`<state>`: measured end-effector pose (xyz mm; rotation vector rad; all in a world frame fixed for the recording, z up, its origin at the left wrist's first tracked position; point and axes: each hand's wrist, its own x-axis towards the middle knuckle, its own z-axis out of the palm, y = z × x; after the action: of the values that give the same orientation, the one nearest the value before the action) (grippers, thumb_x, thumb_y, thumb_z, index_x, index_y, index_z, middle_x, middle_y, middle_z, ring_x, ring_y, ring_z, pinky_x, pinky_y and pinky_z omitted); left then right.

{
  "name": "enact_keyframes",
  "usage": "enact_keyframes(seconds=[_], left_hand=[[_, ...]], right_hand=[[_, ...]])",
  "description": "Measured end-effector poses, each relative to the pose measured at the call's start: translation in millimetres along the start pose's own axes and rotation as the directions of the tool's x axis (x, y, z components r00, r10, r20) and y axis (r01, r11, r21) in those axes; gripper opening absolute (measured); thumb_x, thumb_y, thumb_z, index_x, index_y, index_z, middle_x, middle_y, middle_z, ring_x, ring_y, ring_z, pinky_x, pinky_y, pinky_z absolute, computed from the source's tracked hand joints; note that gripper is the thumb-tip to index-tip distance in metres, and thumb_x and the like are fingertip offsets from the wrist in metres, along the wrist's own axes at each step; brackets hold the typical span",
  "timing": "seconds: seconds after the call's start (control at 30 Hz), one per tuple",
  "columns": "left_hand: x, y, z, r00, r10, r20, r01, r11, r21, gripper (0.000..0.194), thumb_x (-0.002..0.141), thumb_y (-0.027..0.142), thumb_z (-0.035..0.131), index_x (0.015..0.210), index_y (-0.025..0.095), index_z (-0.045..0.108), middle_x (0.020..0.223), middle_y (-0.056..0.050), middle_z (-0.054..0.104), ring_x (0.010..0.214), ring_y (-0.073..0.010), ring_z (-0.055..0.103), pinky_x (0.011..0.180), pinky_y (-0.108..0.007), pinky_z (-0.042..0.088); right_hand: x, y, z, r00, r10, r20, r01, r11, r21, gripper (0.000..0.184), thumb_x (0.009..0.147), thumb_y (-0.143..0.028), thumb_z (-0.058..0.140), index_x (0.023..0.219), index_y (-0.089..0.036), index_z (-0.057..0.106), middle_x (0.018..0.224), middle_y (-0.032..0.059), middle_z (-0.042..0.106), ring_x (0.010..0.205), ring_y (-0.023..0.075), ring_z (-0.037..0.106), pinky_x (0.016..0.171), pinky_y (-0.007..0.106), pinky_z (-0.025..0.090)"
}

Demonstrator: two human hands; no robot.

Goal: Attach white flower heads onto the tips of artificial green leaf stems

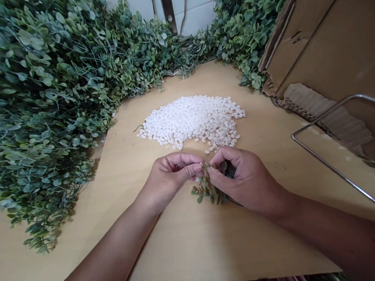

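A small sprig of artificial greenery (pixel 205 192) hangs between my two hands, low over the table. My right hand (pixel 241 173) pinches its stem between thumb and forefinger, with more leaves tucked under the palm. Close against it, my left hand (pixel 177 169) has its thumb and forefinger pressed together at the sprig's tip; whatever lies in that pinch is too small and covered to make out. Just beyond my fingertips spreads a heap of small white plastic pieces (pixel 192 117), like tiny flower-shaped beads.
Thick piles of artificial greenery (pixel 51 77) cover the left side and the back (pixel 245 29). At the right stand a torn cardboard box (pixel 335 60) and a bent metal rod frame (pixel 326 159). The tan tabletop (pixel 119 161) has its front edge near the bottom.
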<state>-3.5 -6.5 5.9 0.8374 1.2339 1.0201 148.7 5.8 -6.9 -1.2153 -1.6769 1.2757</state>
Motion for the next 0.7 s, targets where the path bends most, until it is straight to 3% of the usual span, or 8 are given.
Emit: enact_keyframes(seconds=[0.7], left_hand=[[-0.2,-3.9,1.6,0.999,0.036,0.011,-0.036,0.999,-0.017,0.018,0.052,0.022,0.083,0.064,0.014,0.073,0.055,0.001,0.068,0.050,-0.0045,0.058,0.052,-0.011,0.047]], right_hand=[[-0.3,-0.5,-0.8,0.999,0.036,-0.010,-0.037,0.997,-0.061,0.008,0.066,-0.018,0.054,0.061,-0.012,0.051,0.051,-0.0044,0.048,0.046,0.0003,0.042,0.043,0.010,0.034]])
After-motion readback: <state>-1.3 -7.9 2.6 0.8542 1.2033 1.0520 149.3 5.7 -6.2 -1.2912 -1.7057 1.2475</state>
